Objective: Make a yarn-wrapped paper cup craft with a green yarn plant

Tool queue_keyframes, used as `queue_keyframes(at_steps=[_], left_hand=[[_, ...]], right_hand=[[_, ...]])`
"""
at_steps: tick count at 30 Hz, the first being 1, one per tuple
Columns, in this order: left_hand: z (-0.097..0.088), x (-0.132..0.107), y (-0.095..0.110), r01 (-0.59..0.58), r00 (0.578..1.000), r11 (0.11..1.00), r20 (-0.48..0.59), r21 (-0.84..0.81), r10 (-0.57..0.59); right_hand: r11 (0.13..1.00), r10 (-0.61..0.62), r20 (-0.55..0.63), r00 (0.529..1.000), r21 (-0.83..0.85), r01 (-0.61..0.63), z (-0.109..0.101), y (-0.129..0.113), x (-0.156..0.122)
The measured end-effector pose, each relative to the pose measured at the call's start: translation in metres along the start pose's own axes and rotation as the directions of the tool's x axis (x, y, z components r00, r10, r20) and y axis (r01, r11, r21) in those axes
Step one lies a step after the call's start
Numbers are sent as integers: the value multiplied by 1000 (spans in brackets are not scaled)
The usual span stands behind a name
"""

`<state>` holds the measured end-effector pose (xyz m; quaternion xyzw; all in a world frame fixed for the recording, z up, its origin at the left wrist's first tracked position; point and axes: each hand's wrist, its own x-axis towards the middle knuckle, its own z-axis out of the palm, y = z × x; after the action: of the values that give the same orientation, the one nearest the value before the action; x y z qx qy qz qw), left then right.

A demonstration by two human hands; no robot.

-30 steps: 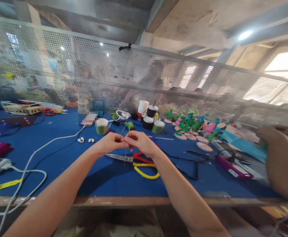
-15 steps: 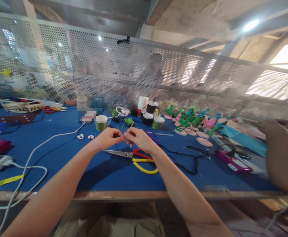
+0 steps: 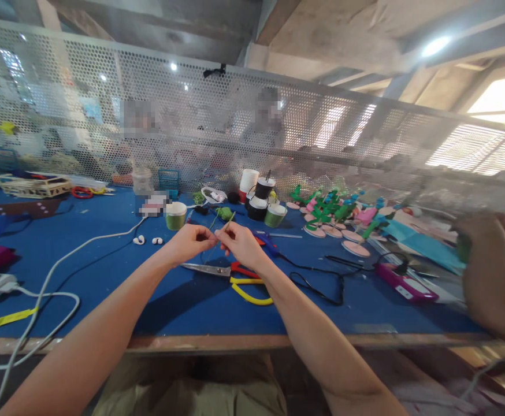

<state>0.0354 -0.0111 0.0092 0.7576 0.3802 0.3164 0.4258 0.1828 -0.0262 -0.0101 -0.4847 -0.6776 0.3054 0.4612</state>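
My left hand point(image 3: 192, 241) is closed in a pinch on a thin strand of green yarn point(image 3: 214, 221). Close beside it, my right hand point(image 3: 238, 242) pinches a slim green piece point(image 3: 232, 218) that sticks up above the fingers; whether it is yarn or a wrapped stem I cannot tell. Just beyond the fingertips lies a small ball of green yarn point(image 3: 225, 214). Scissors point(image 3: 211, 270) with red and yellow handles rest on the blue table under the hands, partly covered by my right forearm.
Green-and-white cups point(image 3: 176, 216) and stacked black pots point(image 3: 258, 208) stand behind. Green and pink figures on round bases point(image 3: 322, 231) crowd the right. A white cable point(image 3: 83, 241) crosses the left. Earbuds point(image 3: 157, 241) lie nearby. Another person's arm point(image 3: 493, 277) reaches in at right.
The view has shifted slightly. My two hands stay close together in their pinch, with only small finger movement. The other person's hand at right has turned a little, showing something green.
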Motion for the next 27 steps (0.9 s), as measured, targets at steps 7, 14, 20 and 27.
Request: queue_keyframes(at_steps=[7,14,20,27], left_hand=[[5,2,-3,-5,998,1000,-61,19,7],[11,4,-9,-27,994,1000,-108,16,28],[13,1,-5,-15,993,999,-114,-28,12],[11,2,-7,8,997,996,-75,-84,-14]], right_hand=[[999,-7,-72,997,-51,4,3,-4,-2],[996,-38,-118,992,-82,28,6,-2,-2],[1000,-16,-118,993,1,16,5,1,0],[986,-40,-2,999,164,40,-1,-4,1]])
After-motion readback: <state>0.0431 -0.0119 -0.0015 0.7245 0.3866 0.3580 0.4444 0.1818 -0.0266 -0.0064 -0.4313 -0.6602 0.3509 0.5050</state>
